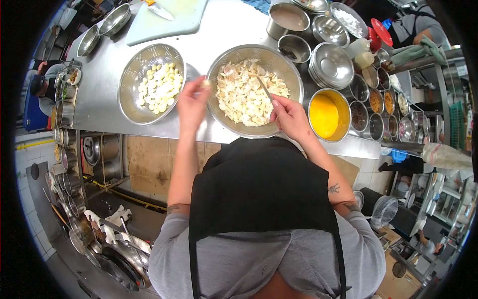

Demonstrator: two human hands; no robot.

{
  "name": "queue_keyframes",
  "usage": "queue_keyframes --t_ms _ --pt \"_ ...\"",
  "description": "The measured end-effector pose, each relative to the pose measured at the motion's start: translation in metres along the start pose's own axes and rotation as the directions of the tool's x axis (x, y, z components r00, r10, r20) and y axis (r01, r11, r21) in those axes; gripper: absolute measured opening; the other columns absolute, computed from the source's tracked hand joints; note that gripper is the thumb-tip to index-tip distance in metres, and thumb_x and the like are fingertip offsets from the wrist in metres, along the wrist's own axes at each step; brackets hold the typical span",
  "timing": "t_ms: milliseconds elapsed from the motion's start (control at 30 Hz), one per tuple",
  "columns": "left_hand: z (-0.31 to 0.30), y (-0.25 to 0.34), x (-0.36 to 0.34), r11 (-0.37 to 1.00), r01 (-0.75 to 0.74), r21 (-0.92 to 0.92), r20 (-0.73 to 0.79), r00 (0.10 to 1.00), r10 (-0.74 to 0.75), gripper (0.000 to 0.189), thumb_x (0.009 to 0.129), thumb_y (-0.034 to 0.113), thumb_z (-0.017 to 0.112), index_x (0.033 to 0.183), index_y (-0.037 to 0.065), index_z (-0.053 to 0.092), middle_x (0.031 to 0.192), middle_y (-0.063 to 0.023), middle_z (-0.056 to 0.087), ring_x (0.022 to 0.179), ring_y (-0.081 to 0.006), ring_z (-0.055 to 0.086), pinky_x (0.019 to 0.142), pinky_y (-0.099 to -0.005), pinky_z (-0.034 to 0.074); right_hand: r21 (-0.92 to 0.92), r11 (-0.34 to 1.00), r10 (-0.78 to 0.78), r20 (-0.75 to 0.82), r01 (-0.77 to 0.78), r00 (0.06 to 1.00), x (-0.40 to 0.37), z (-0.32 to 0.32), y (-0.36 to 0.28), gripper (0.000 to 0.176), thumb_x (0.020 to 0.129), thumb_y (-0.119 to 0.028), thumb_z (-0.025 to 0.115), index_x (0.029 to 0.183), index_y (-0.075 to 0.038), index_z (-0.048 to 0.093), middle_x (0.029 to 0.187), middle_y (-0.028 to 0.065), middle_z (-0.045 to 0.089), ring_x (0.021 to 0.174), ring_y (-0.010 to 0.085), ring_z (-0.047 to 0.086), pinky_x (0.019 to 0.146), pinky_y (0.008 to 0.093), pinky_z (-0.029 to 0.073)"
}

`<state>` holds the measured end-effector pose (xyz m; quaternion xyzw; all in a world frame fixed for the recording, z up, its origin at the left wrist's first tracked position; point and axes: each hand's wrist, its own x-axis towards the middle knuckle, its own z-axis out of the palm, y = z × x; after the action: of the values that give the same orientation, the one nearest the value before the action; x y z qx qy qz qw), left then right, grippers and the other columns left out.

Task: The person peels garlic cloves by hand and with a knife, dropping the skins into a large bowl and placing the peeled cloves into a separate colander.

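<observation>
Between two steel colanders, my left hand (194, 99) is raised, its fingertips pinched on a small pale piece, likely a garlic clove (205, 83). In my right hand (289, 115) is a small knife (265, 88), its blade angled over the right colander (297, 74). That colander holds a heap of garlic with papery skins (244, 99). Smooth peeled cloves (160, 88) lie in the left colander (127, 94), just left of my left hand.
Right of my right hand stands a pot of yellow liquid (326, 114). Behind it are stacked steel bowls (332, 65). A cutting board (172, 20) with another knife (162, 12) lies at the back left. People work at both sides, farther off.
</observation>
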<state>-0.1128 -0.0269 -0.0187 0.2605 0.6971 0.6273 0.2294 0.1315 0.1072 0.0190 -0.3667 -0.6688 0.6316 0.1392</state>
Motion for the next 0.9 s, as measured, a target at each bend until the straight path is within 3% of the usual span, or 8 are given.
queue_keyframes --t_ms 67,167,267,333,467,533,667,900 --pt "-0.039 -0.009 0.018 0.946 -0.122 0.3 -0.113 0.98 0.162 0.031 0.082 0.006 0.065 0.113 0.005 0.067 0.098 -0.0051 0.063 0.08 -0.014 0.06 0.075 -0.0284 0.05 -0.001 0.996 0.095 0.031 -0.095 0.995 0.0 -0.002 0.001 0.029 0.1 -0.021 0.049 0.116 -0.002 0.065 0.065 -0.0009 0.06 0.053 0.0059 0.046 0.052 0.0233 0.04" --pt "-0.071 -0.004 0.031 0.782 -0.015 0.623 -0.151 0.979 0.139 0.033 0.079 0.006 0.063 0.112 0.005 0.067 0.115 -0.0126 0.059 0.09 -0.0236 0.062 0.08 -0.0343 0.05 0.025 0.989 0.144 0.02 -0.144 0.989 0.001 -0.001 -0.002 0.027 0.1 -0.021 0.05 0.108 -0.001 0.066 0.065 -0.0008 0.06 0.052 0.005 0.045 0.05 0.0234 0.038" --pt "-0.058 -0.001 0.022 0.317 -0.193 0.929 -0.005 0.847 0.531 0.033 0.078 0.006 0.064 0.111 0.005 0.067 0.119 -0.014 0.058 0.092 -0.0265 0.062 0.082 -0.0341 0.05 0.06 0.986 0.153 0.028 -0.155 0.988 0.004 -0.002 0.0 0.026 0.099 -0.022 0.051 0.107 -0.001 0.066 0.066 -0.001 0.06 0.051 0.005 0.045 0.049 0.0229 0.037" --pt "-0.032 0.019 0.015 0.569 -0.406 0.716 0.082 0.857 0.508 0.031 0.078 0.004 0.063 0.109 0.006 0.068 0.114 -0.0146 0.061 0.092 -0.0285 0.063 0.082 -0.0356 0.05 0.071 0.985 0.153 0.018 -0.154 0.988 0.005 -0.003 0.001 0.027 0.099 -0.022 0.052 0.108 -0.002 0.067 0.066 -0.0009 0.06 0.051 0.005 0.045 0.048 0.0223 0.037" --pt "0.037 0.03 -0.008 0.891 -0.293 0.345 0.512 0.855 0.083 0.013 0.083 0.002 0.062 0.094 0.001 0.069 0.091 -0.0138 0.068 0.084 -0.0265 0.066 0.073 -0.0335 0.052 0.056 0.987 0.15 0.019 -0.15 0.989 0.005 -0.003 0.0 0.027 0.099 -0.023 0.053 0.11 -0.002 0.066 0.067 -0.0005 0.06 0.051 0.0049 0.046 0.048 0.0216 0.038" --pt "0.061 0.015 -0.009 0.839 -0.418 0.348 0.716 0.697 0.05 0.011 0.083 0.003 0.063 0.091 0.0 0.069 0.088 -0.0138 0.069 0.077 -0.0266 0.066 0.07 -0.0318 0.052 0.064 0.987 0.144 0.017 -0.145 0.989 0.004 -0.005 0.0 0.028 0.098 -0.023 0.054 0.111 -0.002 0.066 0.067 -0.0004 0.06 0.052 0.0051 0.048 0.049 0.0218 0.039" --pt "0.069 -0.023 -0.009 0.54 -0.648 0.537 0.763 0.646 0.017 0.028 0.071 -0.003 0.063 0.098 0.003 0.069 0.105 -0.0151 0.065 0.092 -0.0304 0.063 0.084 -0.0378 0.05 0.017 0.994 0.107 -0.015 -0.107 0.994 0.005 -0.006 0.007 0.028 0.098 -0.022 0.055 0.111 -0.001 0.066 0.068 0.0 0.061 0.055 0.0057 0.05 0.052 0.0233 0.041" --pt "0.073 -0.02 0.007 0.56 -0.521 0.644 0.728 0.643 -0.238 0.033 0.067 -0.005 0.062 0.097 0.005 0.069 0.1 -0.0169 0.066 0.095 -0.0338 0.063 0.086 -0.038 0.049 0.026 0.981 0.192 -0.003 -0.192 0.981 0.014 -0.001 0.023 0.029 0.096 -0.022 0.058 0.111 0.001 0.065 0.068 0.0034 0.064 0.058 0.0075 0.055 0.054 0.0251 0.043"
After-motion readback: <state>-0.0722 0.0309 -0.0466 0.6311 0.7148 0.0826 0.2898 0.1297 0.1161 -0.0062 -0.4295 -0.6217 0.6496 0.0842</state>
